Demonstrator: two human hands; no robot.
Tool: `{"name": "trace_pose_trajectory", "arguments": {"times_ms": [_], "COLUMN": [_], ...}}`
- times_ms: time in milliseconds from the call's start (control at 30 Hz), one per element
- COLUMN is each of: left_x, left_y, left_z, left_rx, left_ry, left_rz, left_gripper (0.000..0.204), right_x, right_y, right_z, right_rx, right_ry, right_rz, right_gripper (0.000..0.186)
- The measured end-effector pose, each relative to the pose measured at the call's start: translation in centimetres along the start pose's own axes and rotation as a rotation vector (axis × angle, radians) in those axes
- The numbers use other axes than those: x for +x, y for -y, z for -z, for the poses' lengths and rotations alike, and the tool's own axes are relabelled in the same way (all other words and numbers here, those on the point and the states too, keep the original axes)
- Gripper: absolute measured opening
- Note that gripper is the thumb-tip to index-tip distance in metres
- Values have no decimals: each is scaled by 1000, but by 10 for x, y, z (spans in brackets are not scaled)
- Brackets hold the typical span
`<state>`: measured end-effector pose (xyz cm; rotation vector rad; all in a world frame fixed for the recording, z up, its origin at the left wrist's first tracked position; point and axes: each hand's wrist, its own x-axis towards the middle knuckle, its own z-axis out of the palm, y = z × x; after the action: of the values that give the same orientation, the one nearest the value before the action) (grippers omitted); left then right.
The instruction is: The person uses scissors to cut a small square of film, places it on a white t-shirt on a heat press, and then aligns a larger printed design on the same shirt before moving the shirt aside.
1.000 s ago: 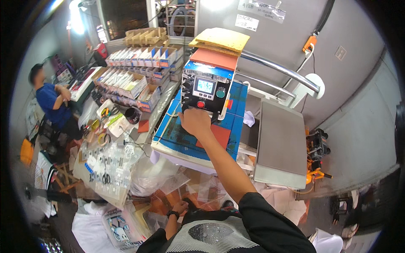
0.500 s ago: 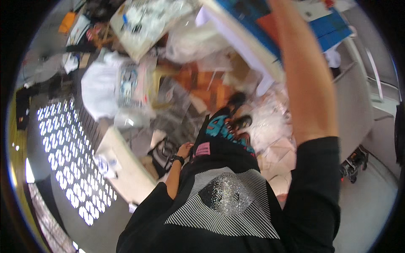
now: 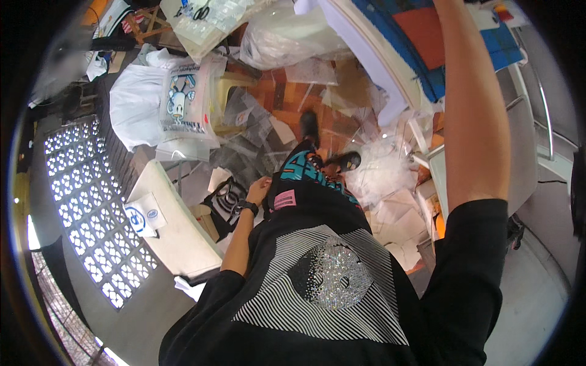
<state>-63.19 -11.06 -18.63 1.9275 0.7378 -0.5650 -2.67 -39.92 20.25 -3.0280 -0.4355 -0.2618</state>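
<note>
My left hand [image 3: 259,190], with a black watch [image 3: 251,208] on its wrist, hangs beside the hem of my black shorts. Its fingers look loosely apart, and I see nothing held in them. My right forearm [image 3: 473,116] stretches up past the top edge, so the right hand lies outside the picture. Close to that forearm, blue plaid cloth with a red-brown patch [image 3: 421,36] covers a table. A black bag with white rings [image 3: 227,201] rests on the floor near my left hand.
Clear plastic wrap [image 3: 381,168] and paper scraps litter the floor around my feet. White cloth [image 3: 135,104] and a printed plastic bag [image 3: 189,100] lie by a yellow stool [image 3: 229,91]. A pale table [image 3: 174,235] stands left; scissors [image 3: 201,12] lie on another table.
The view has steadied and shifted. My right forearm has moved rightward, and one foot has stepped forward. My left hand still hangs by the shorts, slightly higher in the picture.
</note>
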Motion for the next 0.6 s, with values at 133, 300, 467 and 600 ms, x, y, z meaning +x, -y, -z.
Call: {"name": "trace_pose_trajectory", "arguments": {"times_ms": [133,300,467,600], "left_x": [62,136,188,215], "left_y": [11,-39,-6,-53], "left_z": [23,108,155,155], "left_rx": [230,110,-51,-269], "left_ry": [44,326,66,114], "left_rz": [-160,152,88,133], "left_gripper": [37,35,25,19], "right_x": [-31,-23,-10,-12], "right_y": [36,32,42,40], "right_z": [21,8,-3,10], "right_rx": [106,-84,-166,-101], "right_ry": [-158,-216,-125,-7], "right_rz": [-256,-374,-345,-438], "right_gripper": [40,43,55,71]}}
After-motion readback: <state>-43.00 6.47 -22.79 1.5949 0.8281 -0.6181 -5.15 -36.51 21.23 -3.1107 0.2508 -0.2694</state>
